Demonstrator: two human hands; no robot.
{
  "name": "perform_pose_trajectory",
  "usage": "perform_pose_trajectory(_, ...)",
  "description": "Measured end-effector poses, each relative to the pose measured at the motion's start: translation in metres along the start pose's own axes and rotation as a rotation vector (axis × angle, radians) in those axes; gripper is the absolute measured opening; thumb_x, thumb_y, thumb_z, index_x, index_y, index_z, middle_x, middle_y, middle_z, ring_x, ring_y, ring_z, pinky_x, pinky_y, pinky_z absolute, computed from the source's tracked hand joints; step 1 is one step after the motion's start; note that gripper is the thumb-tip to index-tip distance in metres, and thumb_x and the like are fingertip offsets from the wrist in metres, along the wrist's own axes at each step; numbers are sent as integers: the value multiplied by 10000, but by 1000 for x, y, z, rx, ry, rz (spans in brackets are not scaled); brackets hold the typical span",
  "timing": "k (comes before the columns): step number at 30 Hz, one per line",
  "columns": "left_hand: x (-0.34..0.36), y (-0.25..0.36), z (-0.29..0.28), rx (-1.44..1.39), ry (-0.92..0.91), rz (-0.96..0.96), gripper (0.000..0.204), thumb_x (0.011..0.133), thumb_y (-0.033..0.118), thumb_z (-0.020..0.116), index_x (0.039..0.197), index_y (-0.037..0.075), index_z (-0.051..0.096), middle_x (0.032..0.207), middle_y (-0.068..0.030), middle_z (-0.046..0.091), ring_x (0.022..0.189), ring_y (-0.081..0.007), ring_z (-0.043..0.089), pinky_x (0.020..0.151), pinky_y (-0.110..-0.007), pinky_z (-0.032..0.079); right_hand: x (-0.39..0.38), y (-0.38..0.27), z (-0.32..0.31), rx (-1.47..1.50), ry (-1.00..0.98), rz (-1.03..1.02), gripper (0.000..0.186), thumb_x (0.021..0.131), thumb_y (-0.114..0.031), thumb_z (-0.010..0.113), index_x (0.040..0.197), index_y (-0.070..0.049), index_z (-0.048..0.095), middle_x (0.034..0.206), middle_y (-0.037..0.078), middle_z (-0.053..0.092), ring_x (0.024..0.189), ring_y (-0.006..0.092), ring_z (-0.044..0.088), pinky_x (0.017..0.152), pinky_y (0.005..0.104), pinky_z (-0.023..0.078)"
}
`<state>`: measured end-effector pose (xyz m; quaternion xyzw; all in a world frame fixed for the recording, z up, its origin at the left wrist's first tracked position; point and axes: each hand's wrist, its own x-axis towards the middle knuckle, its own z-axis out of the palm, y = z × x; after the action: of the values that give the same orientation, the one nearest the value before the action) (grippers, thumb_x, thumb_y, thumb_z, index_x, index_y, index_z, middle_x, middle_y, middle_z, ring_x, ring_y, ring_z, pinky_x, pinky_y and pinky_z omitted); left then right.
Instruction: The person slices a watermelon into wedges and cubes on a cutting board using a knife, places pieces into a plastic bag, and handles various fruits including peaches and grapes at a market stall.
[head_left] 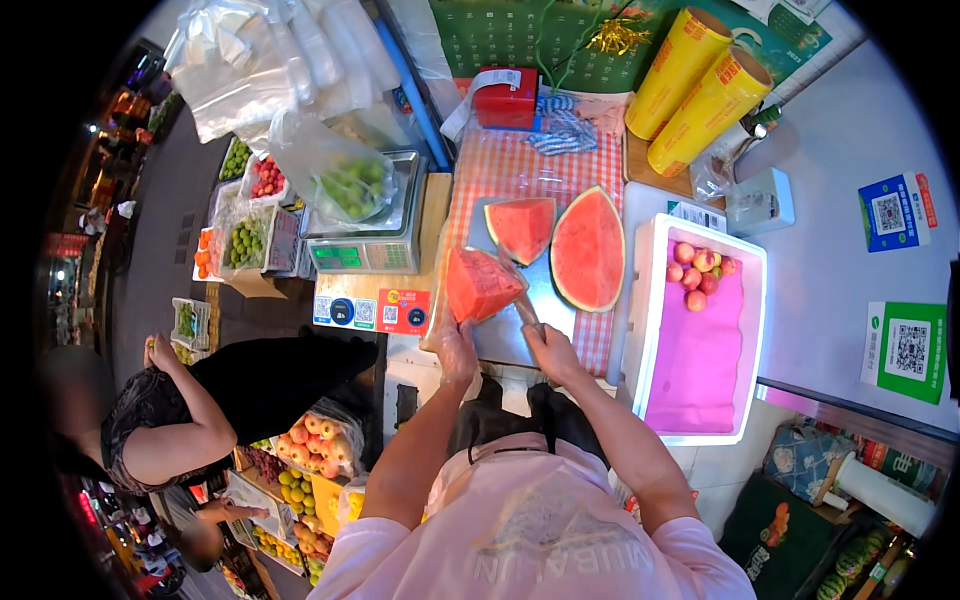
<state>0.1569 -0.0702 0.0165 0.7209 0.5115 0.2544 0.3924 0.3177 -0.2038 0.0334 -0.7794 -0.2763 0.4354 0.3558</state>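
White foam box [755, 330], right of the work area: pink liner [695, 370] inside, about eight red-and-yellow round fruits [690, 277] grouped at the far end; exact count uncertain due to overlap. Electronic scale [365, 260], left: one clear plastic bag [305, 150] on top, with green fruit [355, 190] inside. Yellow rolls [680, 75]: two, side by side beyond the foam box. Red watermelon pieces: three in total. Large cut piece [588, 250]: one, at right. Smaller pieces: two; far wedge [522, 228] beside the large piece, near wedge [480, 285] between both hands. Knife [526, 309]: one, blade along the right side of the near wedge. Right hand [550, 352]: closed around the knife handle. Left hand [457, 350]: against the near wedge's lower edge; finger closure impossible to tell.
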Motion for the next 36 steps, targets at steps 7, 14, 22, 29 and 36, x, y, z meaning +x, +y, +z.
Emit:
perform_pose_trajectory(7,2,-1,0,-30,38,79,383,947,18,545,1328,-11,524,1105,-171,673,973,-265,636,884,-372,477,-12,-3,30,214,-267,217,351,1009,-415,512,871,-92,510,582,9,462,394,112,424,367,303,334)
perform_pose_trajectory(14,8,-6,-20,-919,-196,-444,532,901,-16,588,1411,78,468,1172,-89,669,977,-195,647,863,-338,512,-4,4,27,402,-364,287,362,1012,-409,516,910,-62,504,558,17,449,386,120,404,372,302,324)
perform_pose_trajectory(22,18,-1,-20,-1177,-305,-617,576,855,16,589,1399,136,440,1247,-71,625,1047,-205,642,909,-375,541,-13,-13,25,376,-333,286,365,1032,-397,496,904,-56,517,551,9,448,379,112,409,367,276,325)
perform_pose_trajectory(29,83,55,-61,-1001,-382,-485,498,870,68,557,1361,112,482,1229,-57,640,1019,-158,644,877,-321,530,1,-87,13,477,-301,200,382,1017,-403,505,936,-30,519,538,32,471,377,120,408,388,300,325)
perform_pose_trajectory(36,228,99,-37,-833,-437,-521,335,869,43,498,1193,85,570,1078,-61,657,864,-142,651,729,-259,538,76,-154,-7,780,-279,144,397,1007,-451,486,900,-69,482,516,48,474,369,153,426,395,313,344)
